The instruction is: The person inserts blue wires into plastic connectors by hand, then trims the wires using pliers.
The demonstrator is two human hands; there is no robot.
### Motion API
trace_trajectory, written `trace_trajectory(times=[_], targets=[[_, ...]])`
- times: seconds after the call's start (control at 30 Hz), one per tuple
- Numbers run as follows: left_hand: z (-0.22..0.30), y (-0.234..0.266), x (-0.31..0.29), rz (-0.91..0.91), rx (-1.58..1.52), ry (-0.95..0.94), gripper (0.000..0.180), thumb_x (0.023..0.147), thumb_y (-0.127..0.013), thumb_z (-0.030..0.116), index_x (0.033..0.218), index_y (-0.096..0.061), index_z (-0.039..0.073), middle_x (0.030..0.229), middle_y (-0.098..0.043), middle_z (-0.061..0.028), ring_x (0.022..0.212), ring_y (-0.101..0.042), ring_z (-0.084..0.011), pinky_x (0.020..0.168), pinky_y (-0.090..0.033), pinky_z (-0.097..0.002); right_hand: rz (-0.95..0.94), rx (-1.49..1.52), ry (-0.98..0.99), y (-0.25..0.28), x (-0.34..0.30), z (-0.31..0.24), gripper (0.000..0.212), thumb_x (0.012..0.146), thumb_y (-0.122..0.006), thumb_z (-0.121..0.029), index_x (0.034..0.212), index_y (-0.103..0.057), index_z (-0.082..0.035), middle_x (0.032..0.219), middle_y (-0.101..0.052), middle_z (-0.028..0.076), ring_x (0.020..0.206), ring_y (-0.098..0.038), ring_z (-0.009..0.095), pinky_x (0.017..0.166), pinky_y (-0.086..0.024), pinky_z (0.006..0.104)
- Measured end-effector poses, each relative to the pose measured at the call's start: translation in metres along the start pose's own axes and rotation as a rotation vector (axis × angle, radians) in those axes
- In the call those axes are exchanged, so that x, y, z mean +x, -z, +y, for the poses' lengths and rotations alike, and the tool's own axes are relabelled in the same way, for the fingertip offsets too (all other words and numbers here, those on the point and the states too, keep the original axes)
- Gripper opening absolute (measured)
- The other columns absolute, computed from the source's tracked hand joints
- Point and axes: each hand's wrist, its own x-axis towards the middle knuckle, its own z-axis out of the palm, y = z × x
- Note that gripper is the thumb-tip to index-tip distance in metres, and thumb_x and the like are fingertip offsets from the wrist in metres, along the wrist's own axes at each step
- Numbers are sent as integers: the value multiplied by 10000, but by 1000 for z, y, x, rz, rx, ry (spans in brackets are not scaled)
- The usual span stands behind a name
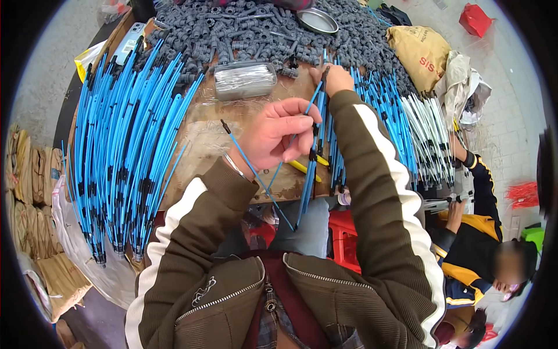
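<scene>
My left hand (pixel 285 128) is closed over the middle of the table, thumb and forefinger pinched on a thin blue rod (pixel 312 100) with dark fittings. This rod slants up toward my right hand. Another slim blue rod (pixel 243 152) with a black tip crosses by the left wrist, and its lower end meets more rods above my lap. My right hand (pixel 338 80) is farther off, fingers curled at the top ends of a row of blue rods (pixel 372 96); what its fingertips grip is hidden. Under the left hand lies a yellow-handled tool (pixel 298 167).
Grey plastic fittings (pixel 256 35) heap along the far side, with a round metal lid (pixel 318 21). A clear box of thin white pieces (pixel 245 80) stands before them. Blue rods (pixel 125 145) pile at left, white ones (pixel 427 136) at right. A co-worker (pixel 465 256) sits at right.
</scene>
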Motion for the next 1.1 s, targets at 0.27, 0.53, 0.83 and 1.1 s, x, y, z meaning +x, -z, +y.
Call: trace_trajectory(times=[0.27,0.53,0.83,1.1], targets=[[-3,3,7,130,-33,42,131,898,-481,93,985,-550,23,648,-598,-96,414,-467,-102,380,-351,-200,76,-194,47,8,10,27,220,769,-510,-155,886,-652,-35,902,-650,191,839,-641,353,720,-523,437],[-6,15,12,330,-14,38,126,903,-503,131,973,-556,40,768,-648,-120,577,-608,-165,501,-474,-259,-85,1300,167,173,-95,21,261,919,-452,-251,854,-556,-21,629,-512,17,582,-543,111,512,-457,248],[-14,6,11,180,-90,-177,124,903,-515,120,1004,-537,51,781,-622,-102,606,-600,-181,516,-480,-283,-451,908,157,115,-157,-12,307,927,-454,-257,838,-581,7,678,-587,55,543,-570,127,476,-447,250],[-5,6,7,69,-167,-109,118,895,-510,85,1001,-551,54,718,-614,-88,518,-554,-145,449,-432,-252,-69,-74,27,14,-31,16,257,798,-535,-237,840,-655,-14,910,-639,217,824,-638,342,733,-514,424]])
